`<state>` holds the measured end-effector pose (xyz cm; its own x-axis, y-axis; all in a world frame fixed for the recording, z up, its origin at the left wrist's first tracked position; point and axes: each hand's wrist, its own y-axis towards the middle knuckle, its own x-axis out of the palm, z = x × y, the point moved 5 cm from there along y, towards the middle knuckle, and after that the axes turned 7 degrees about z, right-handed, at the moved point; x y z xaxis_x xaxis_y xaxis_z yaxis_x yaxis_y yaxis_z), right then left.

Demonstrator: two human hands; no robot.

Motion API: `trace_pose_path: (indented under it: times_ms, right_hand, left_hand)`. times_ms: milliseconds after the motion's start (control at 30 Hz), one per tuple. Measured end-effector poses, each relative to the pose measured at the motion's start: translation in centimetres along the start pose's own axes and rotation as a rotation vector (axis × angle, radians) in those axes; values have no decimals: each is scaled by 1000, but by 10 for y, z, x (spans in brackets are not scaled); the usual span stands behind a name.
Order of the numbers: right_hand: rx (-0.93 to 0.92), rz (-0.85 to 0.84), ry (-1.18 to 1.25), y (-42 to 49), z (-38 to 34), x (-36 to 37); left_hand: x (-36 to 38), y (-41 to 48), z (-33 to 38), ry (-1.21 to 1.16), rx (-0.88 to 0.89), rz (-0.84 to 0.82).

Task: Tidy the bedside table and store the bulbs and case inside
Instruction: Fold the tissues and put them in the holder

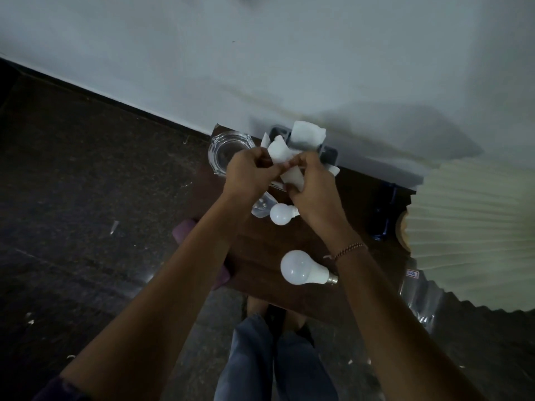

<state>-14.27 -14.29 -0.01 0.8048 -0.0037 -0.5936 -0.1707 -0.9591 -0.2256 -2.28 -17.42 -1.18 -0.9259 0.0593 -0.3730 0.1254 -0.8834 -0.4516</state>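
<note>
**Handling Assessment: Bulbs Loose on Table, Both Hands Occupied**

Both hands were found engaged at the far side of the bedside table (260, 247). The left hand (249, 172) and the right hand (311, 192) each had fingers curled around crumpled white tissue (279, 153), held just in front of a dark holder (328, 154). Whether that holder was the case could not be determined.

Neither bulb was in hand. The small bulb (281, 214) lay on its side just below the right hand, touching a clear plastic packet (260, 208). The large bulb (301, 267) lay on its side nearer the front edge, with its metal base pointing right.

Judged by appearance, both bulbs would be light, smooth, rounded and liable to roll. The domes would likely crack if dropped. A cupped grip around the dome or the neck above the base is advised, one bulb per hand.

A glass ashtray (224, 153) stood at the left rear corner and a pleated lampshade (469, 227) at the right.
</note>
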Motion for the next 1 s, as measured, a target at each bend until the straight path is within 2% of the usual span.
trace_pose_path:
  times_ms: [100, 267, 367, 733, 1000]
  right_hand:
    - [-4, 7, 22, 5, 1, -6]
    - [-4, -47, 66, 2, 7, -12]
    - [-46, -23, 46, 2, 6, -14]
    - [-95, 51, 58, 13, 4, -20]
    - [-148, 7, 90, 7, 5, -21]
  left_hand:
    - [-2, 3, 3, 127, 113, 86]
    - [1, -2, 9, 232, 265, 52]
    - [3, -5, 17, 261, 342, 53]
    - [6, -9, 30, 389, 516, 58]
    - [5, -8, 28, 325, 537, 64]
